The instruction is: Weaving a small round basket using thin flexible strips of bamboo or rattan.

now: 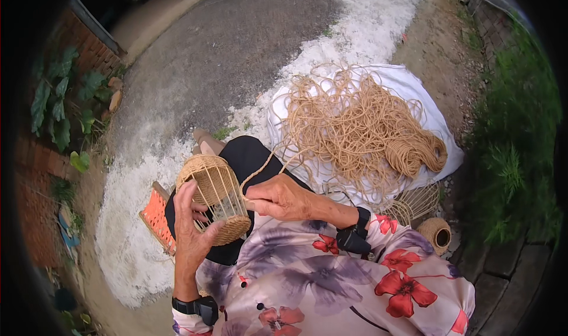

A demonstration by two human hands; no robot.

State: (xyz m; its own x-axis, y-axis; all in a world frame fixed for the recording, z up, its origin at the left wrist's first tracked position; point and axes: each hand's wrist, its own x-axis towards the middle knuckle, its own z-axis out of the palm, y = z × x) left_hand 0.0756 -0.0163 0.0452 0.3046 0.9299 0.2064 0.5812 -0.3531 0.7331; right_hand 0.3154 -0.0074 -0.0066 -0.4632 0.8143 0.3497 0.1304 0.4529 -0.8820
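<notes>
A partly woven basket (228, 232) rests on my lap, its two woven bands joined by bare pale stakes with gaps between them. My left hand (192, 217) is wrapped round its left side, fingers on the stakes and thumb toward the lower band. At the basket's right edge my right hand (275, 197) pinches a tan cord (258, 171). That cord runs up from my fingers toward a large loose heap of cord (349, 120) on the right. The exact spot where the cord meets the basket is partly hidden by my right fingers.
The heap lies on a white cloth (435, 108). Coiled pale canes (417, 203) and a small round woven basket (435, 234) sit beside my right elbow. An orange woven seat (157, 214) is at my left. Green plants and brick edging line the right.
</notes>
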